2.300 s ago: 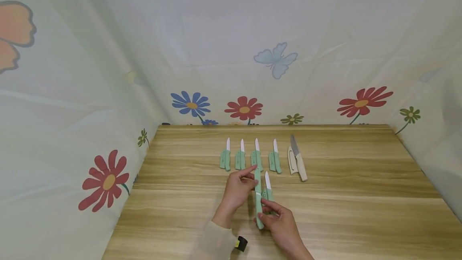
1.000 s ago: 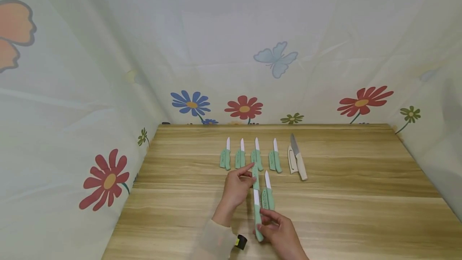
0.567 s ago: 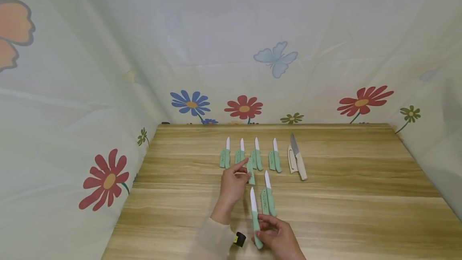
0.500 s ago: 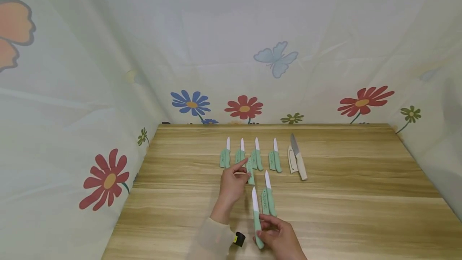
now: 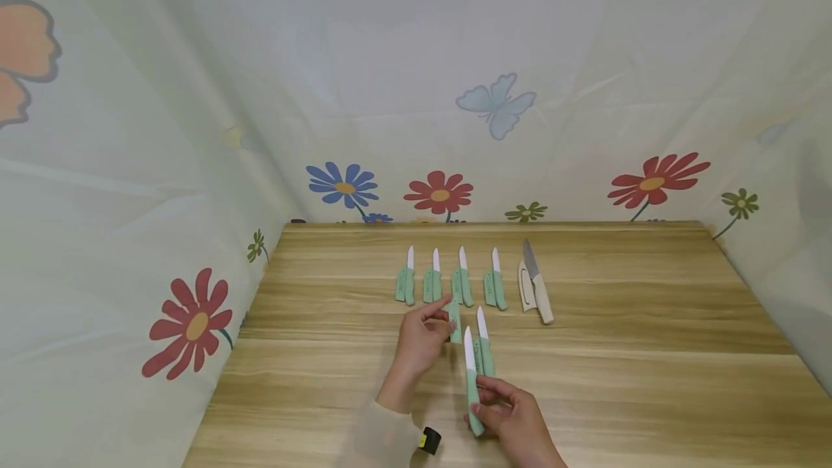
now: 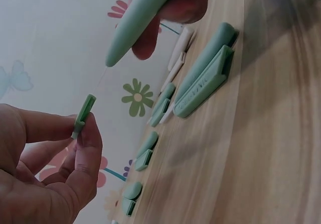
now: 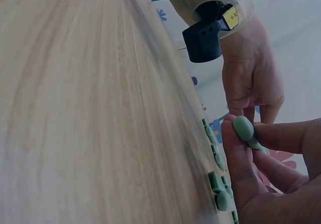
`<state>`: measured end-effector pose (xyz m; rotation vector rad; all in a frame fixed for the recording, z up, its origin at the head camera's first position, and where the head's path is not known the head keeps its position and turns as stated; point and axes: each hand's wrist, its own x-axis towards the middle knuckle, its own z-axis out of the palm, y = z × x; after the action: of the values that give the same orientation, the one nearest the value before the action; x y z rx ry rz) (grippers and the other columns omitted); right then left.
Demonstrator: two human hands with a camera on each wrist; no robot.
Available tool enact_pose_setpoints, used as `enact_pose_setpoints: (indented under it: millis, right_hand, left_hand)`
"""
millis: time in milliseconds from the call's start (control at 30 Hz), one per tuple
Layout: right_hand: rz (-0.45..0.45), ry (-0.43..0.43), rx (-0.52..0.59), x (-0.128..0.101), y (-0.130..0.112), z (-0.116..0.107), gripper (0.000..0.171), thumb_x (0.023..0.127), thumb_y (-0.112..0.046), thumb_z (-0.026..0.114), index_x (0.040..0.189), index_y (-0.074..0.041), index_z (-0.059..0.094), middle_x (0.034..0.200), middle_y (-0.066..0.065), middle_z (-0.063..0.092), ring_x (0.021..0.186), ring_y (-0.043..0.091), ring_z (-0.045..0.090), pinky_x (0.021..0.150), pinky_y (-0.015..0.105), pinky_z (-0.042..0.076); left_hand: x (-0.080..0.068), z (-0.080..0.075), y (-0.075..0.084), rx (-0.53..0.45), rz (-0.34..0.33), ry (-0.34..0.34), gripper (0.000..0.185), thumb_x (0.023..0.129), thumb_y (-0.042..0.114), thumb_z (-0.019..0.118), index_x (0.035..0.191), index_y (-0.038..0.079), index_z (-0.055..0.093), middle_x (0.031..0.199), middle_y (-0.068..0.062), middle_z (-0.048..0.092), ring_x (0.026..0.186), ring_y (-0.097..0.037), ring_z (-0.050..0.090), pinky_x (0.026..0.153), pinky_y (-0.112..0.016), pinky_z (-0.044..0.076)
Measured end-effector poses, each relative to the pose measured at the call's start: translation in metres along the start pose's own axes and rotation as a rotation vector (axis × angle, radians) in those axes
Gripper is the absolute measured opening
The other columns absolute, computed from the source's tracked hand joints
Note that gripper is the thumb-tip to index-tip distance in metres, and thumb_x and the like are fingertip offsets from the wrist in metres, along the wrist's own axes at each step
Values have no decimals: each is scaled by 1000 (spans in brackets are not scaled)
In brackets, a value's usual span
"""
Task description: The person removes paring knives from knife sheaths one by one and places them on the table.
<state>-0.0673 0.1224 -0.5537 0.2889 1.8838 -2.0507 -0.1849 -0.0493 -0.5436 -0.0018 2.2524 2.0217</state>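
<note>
Lower centre of the frame, the left hand [image 5: 421, 338] pinches a green sheath [image 5: 455, 322]; the right hand [image 5: 513, 417] grips a bare knife [image 5: 471, 381], blade pointing away.

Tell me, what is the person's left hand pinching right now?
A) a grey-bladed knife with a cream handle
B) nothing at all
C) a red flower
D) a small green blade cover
D: the left hand pinches the small green blade cover between thumb and finger, clear of the white blade of the green-handled knife that the right hand grips by its handle.
</note>
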Motion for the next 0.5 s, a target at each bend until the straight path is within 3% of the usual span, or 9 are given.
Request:
enact_pose_setpoints:
  millis: [333,500]
  right_hand:
    - [-15,12,-8,1,0,0,58,91,7,70,144,16,47,109,16,64,89,28,77,76,34,64]
    - [-19,18,-21,2,2,-1,57,92,7,68,144,16,47,110,17,64,88,28,77,75,34,64]
  left_hand:
    - [-11,4,-2,9,-31,-29,47,90,1,71,135,16,70,104,-10,67,76,-10,62,64,-20,51]
    - [-16,4,-5,20,-8,-43,47,90,1,70,135,19,71,102,-9,67,71,-9,59,60,-20,50]
